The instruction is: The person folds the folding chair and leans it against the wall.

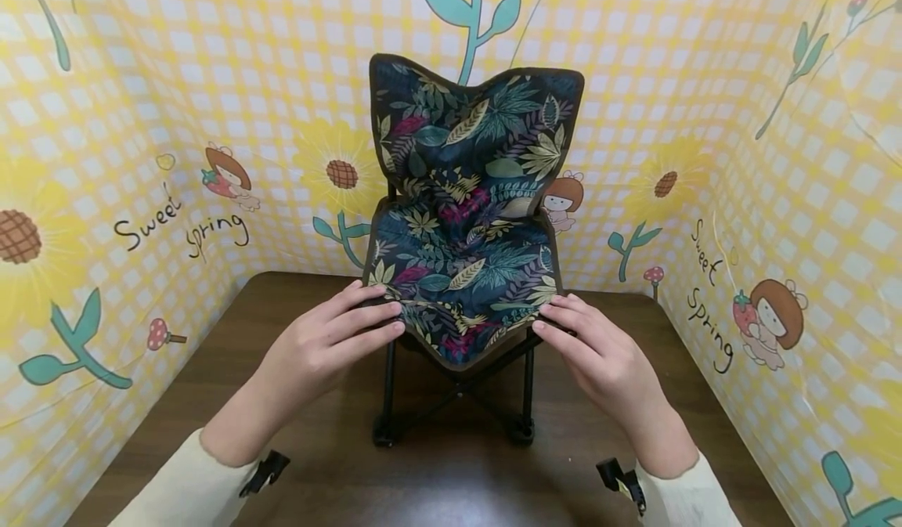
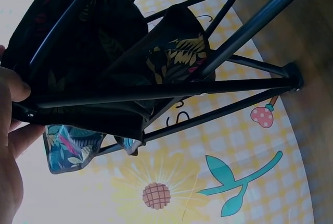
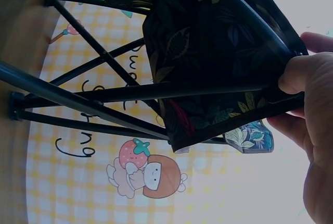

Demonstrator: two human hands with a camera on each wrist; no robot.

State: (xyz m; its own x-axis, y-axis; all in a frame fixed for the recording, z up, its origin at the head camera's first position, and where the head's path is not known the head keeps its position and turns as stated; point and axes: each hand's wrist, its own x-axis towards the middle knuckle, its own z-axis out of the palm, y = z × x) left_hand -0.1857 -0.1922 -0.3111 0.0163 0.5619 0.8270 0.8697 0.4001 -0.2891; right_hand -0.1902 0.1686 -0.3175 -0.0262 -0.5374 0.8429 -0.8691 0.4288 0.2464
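A small folding chair [image 1: 461, 253] stands unfolded on a brown table, its dark fabric printed with leaves and its black legs crossed. My left hand [image 1: 334, 331] grips the seat's front left corner, fingers over the top. In the left wrist view the thumb [image 2: 20, 89] lies against the underside by the frame tube. The front right corner is held likewise by my right hand [image 1: 599, 347]. Its thumb [image 3: 294, 78] presses the underside near the end of a leg tube [image 3: 197, 89] in the right wrist view. In the head view both thumbs are hidden.
The brown tabletop [image 1: 451, 484] carries the chair's feet. Yellow checked cloth with flowers and cartoon girls rises as a back wall [image 1: 282, 57] and along both sides. A black strap end [image 1: 264, 472] hangs at the left cuff, another [image 1: 620, 484] at the right.
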